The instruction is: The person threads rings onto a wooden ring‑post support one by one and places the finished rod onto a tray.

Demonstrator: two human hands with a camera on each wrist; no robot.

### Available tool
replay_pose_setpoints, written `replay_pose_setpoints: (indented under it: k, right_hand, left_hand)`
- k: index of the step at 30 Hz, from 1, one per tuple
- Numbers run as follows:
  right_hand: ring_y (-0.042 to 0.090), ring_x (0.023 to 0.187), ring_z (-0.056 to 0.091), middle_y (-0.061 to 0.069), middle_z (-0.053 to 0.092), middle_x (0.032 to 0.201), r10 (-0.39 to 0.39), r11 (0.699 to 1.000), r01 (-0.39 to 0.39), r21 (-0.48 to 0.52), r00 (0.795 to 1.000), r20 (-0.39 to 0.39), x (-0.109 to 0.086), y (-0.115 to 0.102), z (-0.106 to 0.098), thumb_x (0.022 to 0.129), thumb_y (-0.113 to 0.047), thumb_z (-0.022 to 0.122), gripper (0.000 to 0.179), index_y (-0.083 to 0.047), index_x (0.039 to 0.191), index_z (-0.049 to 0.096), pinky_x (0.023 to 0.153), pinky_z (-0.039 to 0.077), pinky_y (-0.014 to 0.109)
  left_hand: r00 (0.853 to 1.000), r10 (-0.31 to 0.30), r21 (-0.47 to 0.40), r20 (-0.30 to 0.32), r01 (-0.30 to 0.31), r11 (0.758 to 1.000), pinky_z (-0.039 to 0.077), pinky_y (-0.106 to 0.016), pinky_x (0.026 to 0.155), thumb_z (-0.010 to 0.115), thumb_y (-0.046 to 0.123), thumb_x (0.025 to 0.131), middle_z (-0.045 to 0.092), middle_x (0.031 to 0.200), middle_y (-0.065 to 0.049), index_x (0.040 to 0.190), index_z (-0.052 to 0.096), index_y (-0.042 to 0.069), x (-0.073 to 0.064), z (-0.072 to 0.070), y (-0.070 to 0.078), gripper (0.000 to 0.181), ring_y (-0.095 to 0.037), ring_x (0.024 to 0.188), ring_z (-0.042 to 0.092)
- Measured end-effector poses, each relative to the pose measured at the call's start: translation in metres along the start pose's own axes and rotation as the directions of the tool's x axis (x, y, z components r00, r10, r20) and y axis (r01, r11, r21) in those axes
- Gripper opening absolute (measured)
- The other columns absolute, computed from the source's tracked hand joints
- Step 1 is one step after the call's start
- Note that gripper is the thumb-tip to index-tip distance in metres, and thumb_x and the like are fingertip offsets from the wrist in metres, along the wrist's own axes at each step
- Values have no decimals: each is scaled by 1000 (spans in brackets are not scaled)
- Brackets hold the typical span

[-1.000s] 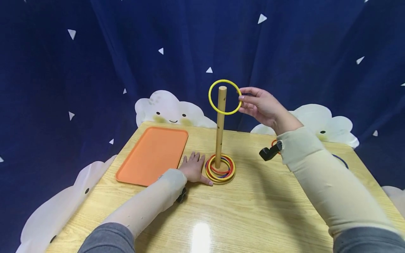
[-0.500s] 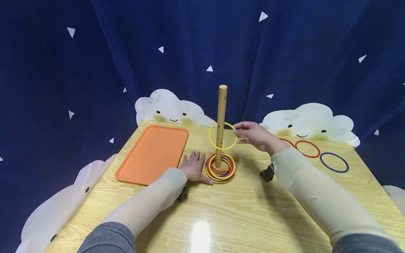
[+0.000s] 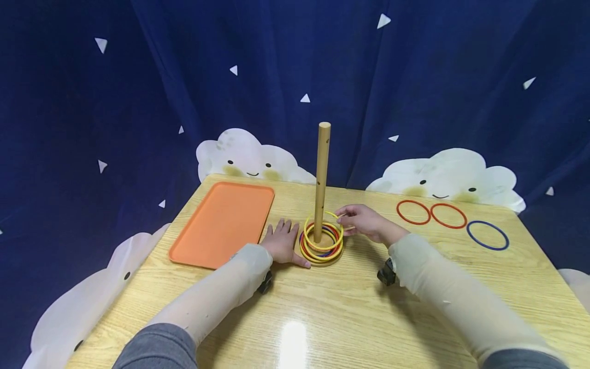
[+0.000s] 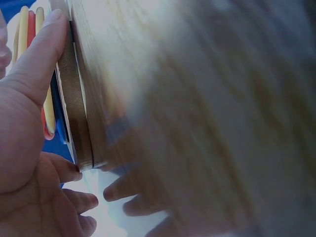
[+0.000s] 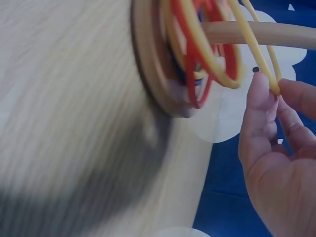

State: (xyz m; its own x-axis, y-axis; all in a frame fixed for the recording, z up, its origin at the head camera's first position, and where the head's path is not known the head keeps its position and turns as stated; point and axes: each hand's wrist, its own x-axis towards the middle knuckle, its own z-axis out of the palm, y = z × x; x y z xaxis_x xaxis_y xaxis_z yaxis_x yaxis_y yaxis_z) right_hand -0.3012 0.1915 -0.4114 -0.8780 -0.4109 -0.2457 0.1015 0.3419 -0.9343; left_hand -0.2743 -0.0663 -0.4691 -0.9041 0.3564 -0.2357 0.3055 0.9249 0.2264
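Note:
My right hand (image 3: pixel 364 223) pinches a thin yellow ring (image 5: pixel 258 54) between thumb and fingertips. The ring encircles the upright wooden post (image 3: pixel 322 174) low down, tilted, just above the stacked rings. In the right wrist view, red and yellow rings (image 5: pixel 190 29), with some blue, lie round the post's foot on a round wooden base (image 5: pixel 143 54). My left hand (image 3: pixel 281 245) rests flat with fingers spread at the left of the base. Its thumb (image 4: pixel 42 52) lies along the base's edge in the left wrist view.
Two red rings (image 3: pixel 430 212) and a blue ring (image 3: pixel 507 242) lie on the table's right side. An orange tray (image 3: pixel 223 225) lies at the left, close to my left forearm. Behind the table hangs a dark blue curtain (image 3: pixel 276 51).
My right hand has brought the yellow ring from around the post's top down to just above the stacked rings. My left hand has stayed in place.

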Motion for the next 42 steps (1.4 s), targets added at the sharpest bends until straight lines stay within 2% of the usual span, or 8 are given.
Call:
replay_pose_setpoints:
  k: [12, 16, 21, 26, 31, 35, 39, 42]
  right_hand:
    - [11, 78, 62, 8, 63, 100, 22, 998, -19, -60, 999, 37, 0, 17, 2, 106, -1, 50, 37, 16, 138, 51, 75, 57, 30]
    - [16, 86, 63, 13, 62, 106, 16, 996, -14, -86, 999, 27, -5, 15, -4, 105, -1, 49, 41, 17, 141, 48, 80, 57, 32]
    - [26, 108, 59, 20, 58, 121, -9, 997, 6, -77, 999, -42, -17, 18, -30, 106, -4, 48, 43, 17, 144, 44, 94, 55, 38]
    - [11, 104, 59, 17, 54, 129, -51, 998, 44, -44, 984, -171, -37, 28, -74, 109, -8, 49, 47, 15, 148, 40, 97, 54, 37]
    - [-2, 96, 62, -6, 64, 113, -82, 984, 127, 127, 948, -309, -61, 45, -125, 109, -11, 51, 37, 4, 143, 46, 91, 55, 24]
    - [0, 91, 67, -14, 69, 98, -19, 892, 207, 402, 906, -423, -87, 59, -161, 107, -10, 57, 19, -16, 124, 53, 82, 57, 20]
    - [0, 86, 66, -14, 67, 96, 53, 840, 257, 477, 837, -544, -112, 75, -187, 105, -10, 61, 23, -21, 124, 54, 77, 57, 18]
    - [0, 83, 64, -13, 65, 92, 108, 819, 296, 492, 762, -638, -127, 86, -202, 103, -8, 62, 24, -22, 122, 55, 71, 56, 17]
  left_hand:
    - [1000, 10, 18, -6, -9, 1000, 10, -60, 123, 78, 76, 74, 17, 170, -19, 166, 22, 8, -5, -5, 3, 127, -37, 157, 7]
    - [1000, 8, 28, -9, -8, 1000, 10, -60, 122, 78, 76, 74, 17, 170, -19, 166, 22, 8, -5, -5, 4, 127, -37, 157, 8]
    - [1000, 9, 20, -7, -9, 1000, 10, -60, 122, 78, 76, 74, 17, 169, -20, 166, 22, 8, -6, -5, 5, 127, -38, 157, 7]
    - [1000, 4, 15, -3, -4, 1000, 10, -60, 123, 78, 75, 74, 16, 170, -20, 166, 21, 8, -6, -5, 5, 128, -37, 157, 7]
    - [1000, -1, 29, -5, 1, 1000, 10, -60, 122, 77, 76, 74, 17, 170, -19, 166, 21, 8, -6, -4, 5, 127, -37, 157, 7]
    - [1000, 8, 31, -1, -7, 999, 11, -61, 122, 76, 77, 74, 16, 170, -20, 166, 21, 8, -6, -4, 6, 127, -38, 157, 7]
    - [1000, 3, 37, -6, -3, 999, 12, -61, 122, 76, 77, 73, 17, 169, -20, 166, 21, 8, -4, -2, 4, 128, -38, 157, 8]
    - [1000, -7, 44, -3, 7, 999, 12, -61, 122, 76, 78, 73, 17, 170, -19, 166, 21, 8, -2, -1, 3, 129, -37, 157, 7]
